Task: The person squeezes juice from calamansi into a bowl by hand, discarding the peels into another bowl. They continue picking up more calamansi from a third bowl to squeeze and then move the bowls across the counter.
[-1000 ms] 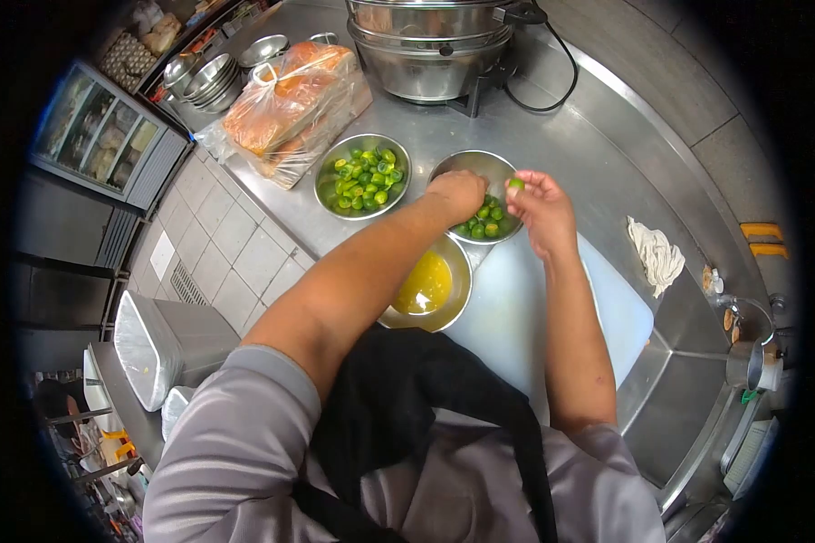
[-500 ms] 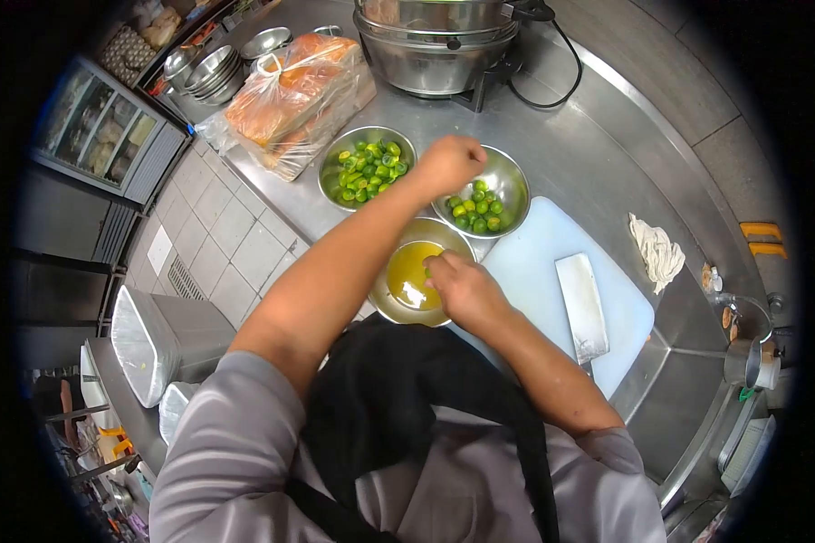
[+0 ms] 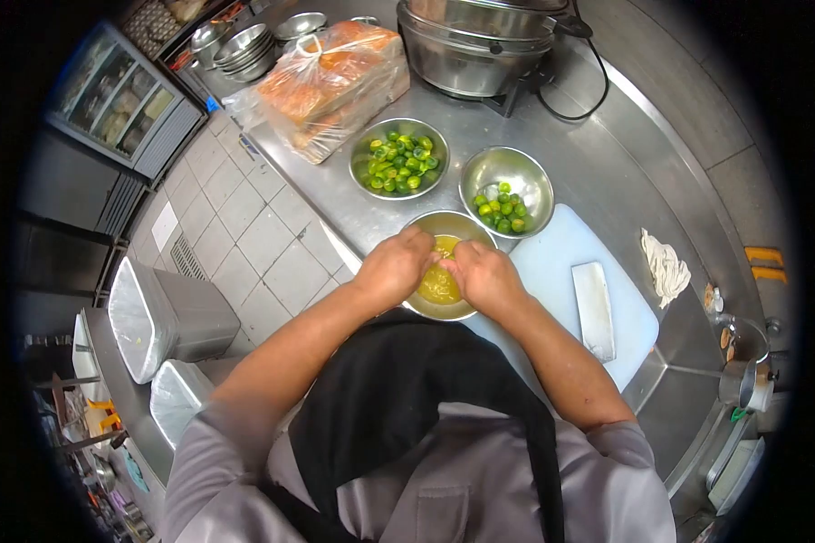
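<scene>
Left hand [image 3: 397, 269] and right hand [image 3: 485, 279] curl over the liquid bowl [image 3: 453, 222]; any grip is indiscernible. Citrus pieces [image 3: 503, 215] lie in the steel bowl [image 3: 527, 177] beyond: likely light, soft, slippery; pinch the rind.

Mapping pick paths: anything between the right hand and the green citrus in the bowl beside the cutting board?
Only bowl rims: the right hand is over the bowl of yellow liquid, so its rim and the near rim of the citrus bowl lie between. Nothing visible covers the green citrus.
</scene>
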`<state>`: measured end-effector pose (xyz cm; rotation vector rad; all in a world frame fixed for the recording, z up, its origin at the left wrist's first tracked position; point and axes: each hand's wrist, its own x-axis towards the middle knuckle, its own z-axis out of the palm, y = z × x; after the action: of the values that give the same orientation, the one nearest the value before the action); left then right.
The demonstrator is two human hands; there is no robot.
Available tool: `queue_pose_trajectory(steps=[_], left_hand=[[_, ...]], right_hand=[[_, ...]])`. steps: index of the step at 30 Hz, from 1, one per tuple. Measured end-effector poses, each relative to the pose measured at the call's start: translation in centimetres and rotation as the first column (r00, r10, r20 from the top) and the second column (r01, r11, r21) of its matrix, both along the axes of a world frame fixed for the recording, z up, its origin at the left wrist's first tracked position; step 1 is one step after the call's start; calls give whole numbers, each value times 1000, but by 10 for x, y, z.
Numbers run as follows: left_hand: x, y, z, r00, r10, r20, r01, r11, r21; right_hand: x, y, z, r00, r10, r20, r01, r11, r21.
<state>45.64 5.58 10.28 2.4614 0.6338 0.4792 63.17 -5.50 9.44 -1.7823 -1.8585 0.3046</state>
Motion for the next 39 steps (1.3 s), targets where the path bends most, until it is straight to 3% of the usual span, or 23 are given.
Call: queue_pose_trajectory(steps=[4, 6, 7, 9, 12, 16, 18, 19, 21, 22, 24, 25, 27, 32, 39], left_hand=[[5, -3, -2, 999, 3, 53, -3, 1000, 2], [10, -6, -1, 998, 40, 57, -35, 996, -84], [12, -6, 1, 998, 38, 59, -33, 996, -82], [14, -9, 5, 971, 22, 238, -5, 997, -73], [10, -3, 9, 985, -43, 168, 66, 989, -131], [0, 1, 2, 979, -13, 206, 50, 983, -179], [-4, 3, 7, 990, 129, 55, -79, 840, -537], [-5, 3, 11, 990, 129, 54, -81, 841, -535], [-7, 2, 17, 982, 161, 95, -42, 685, -727], [-7, 1, 18, 982, 163, 95, -43, 685, -727], [-6, -1, 19, 999, 36, 10, -29, 917, -398], [-6, -2, 15, 999, 37, 10, -30, 917, -398], [-3, -5, 3, 995, -64, 81, 64, 998, 14], [1, -6, -5, 1000, -8, 14, 7, 996, 84], [0, -1, -3, 997, -29, 70, 28, 1000, 12]], right_hand=[[3, -5, 3, 995, -50, 91, 54, 998, -33], [7, -9, 4, 994, -43, 97, 45, 999, -21], [9, -11, 8, 999, -15, 51, 14, 1000, 19], [11, -14, 14, 1000, 10, 1, -11, 998, 58], [16, -16, 18, 994, 6, -114, 1, 999, 54], [19, -20, 18, 950, -64, -305, 66, 998, -5], [19, -23, 23, 917, -110, -384, 92, 994, -64], [19, -23, 25, 933, -104, -344, 83, 994, -77], [18, -24, 24, 948, -94, -303, 70, 994, -90], [17, -24, 21, 973, -57, -224, 51, 998, -34], [14, -23, 16, 990, -22, -140, 25, 999, 20], [12, -21, 14, 996, -21, -91, 21, 1000, 6], [8, -18, 12, 999, -19, -43, 18, 1000, -8], [9, -10, 7, 997, -6, 75, 4, 1000, 25], [5, -9, 1, 1000, -8, -24, 10, 995, 99]])
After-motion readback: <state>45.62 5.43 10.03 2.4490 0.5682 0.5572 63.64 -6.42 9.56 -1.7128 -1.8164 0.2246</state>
